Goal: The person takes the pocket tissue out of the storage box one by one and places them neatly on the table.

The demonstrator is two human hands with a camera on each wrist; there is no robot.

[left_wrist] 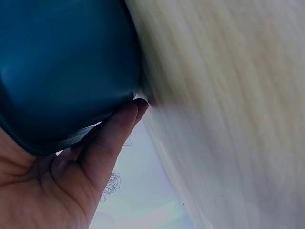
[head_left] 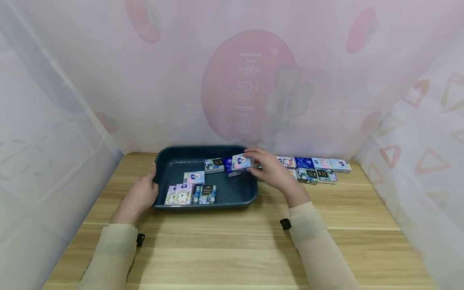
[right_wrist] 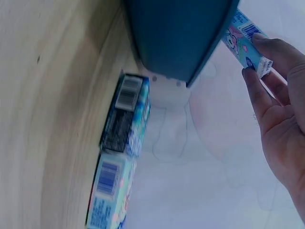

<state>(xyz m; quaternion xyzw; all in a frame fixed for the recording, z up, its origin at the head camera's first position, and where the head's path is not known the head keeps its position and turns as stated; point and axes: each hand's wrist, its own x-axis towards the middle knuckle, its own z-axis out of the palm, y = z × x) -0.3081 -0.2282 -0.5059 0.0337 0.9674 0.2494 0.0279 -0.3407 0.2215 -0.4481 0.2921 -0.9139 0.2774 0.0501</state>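
A dark teal tray (head_left: 237, 194) stands on the wooden table, several small tissue packs inside it. At its left end my left hand (head_left: 139, 196) grips the wall; in the left wrist view its fingers (left_wrist: 107, 148) lie against the outside, and the thumb is hidden. Over the tray's right side my right hand (head_left: 270, 169) pinches a light blue and pink tissue pack (head_left: 241, 162) between thumb and fingers. Below that pack a dark blue pack (head_left: 228, 164) is partly covered. Purple bear-print packs (head_left: 183, 194) and a black floral pack (head_left: 208, 194) lie near the tray's front.
Right of the tray, more tissue packs lie in two rows, among them a blue pack (head_left: 303, 162) and a black floral pack (head_left: 326, 175). Some are hidden behind my right hand. A printed pink curtain (head_left: 174, 92) hangs behind the table (head_left: 217, 249), with white curtains at both sides.
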